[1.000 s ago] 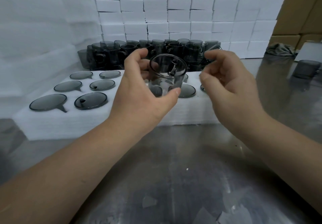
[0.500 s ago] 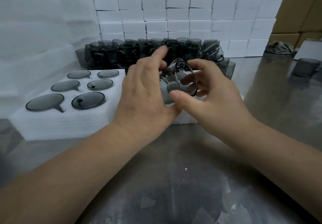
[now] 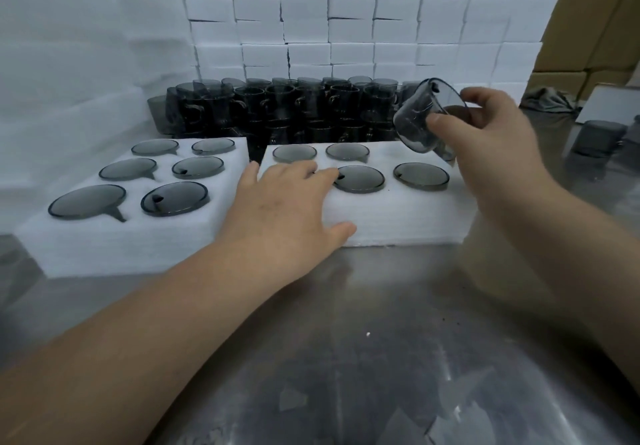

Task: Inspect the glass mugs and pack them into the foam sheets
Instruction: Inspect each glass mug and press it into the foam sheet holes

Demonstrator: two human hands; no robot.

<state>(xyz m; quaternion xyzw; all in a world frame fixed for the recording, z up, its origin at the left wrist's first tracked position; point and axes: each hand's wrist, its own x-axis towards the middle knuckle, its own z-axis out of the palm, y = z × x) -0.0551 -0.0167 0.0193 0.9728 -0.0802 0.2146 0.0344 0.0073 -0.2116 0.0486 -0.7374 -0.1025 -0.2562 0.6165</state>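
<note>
The left foam sheet [image 3: 104, 244] on the steel surface [image 3: 346, 340] shows six mugs sunk base-up. The left hand [image 3: 287, 209] lies flat, fingers straight, on the near left of the right foam sheet [image 3: 398, 219]; that press should stop it sliding. Above this sheet's far right corner the glass mug [image 3: 420, 119] hangs tilted, the right hand [image 3: 491, 143] with its grip curled round it. Best to turn it rim-down, match handle to notch and push evenly. No writing is readable.

Steel table [image 3: 346, 306] carries two foam sheets [image 3: 114, 247] side by side, massed mugs [image 3: 311, 105] behind, perhaps film scraps [image 3: 292, 399] in front.
</note>
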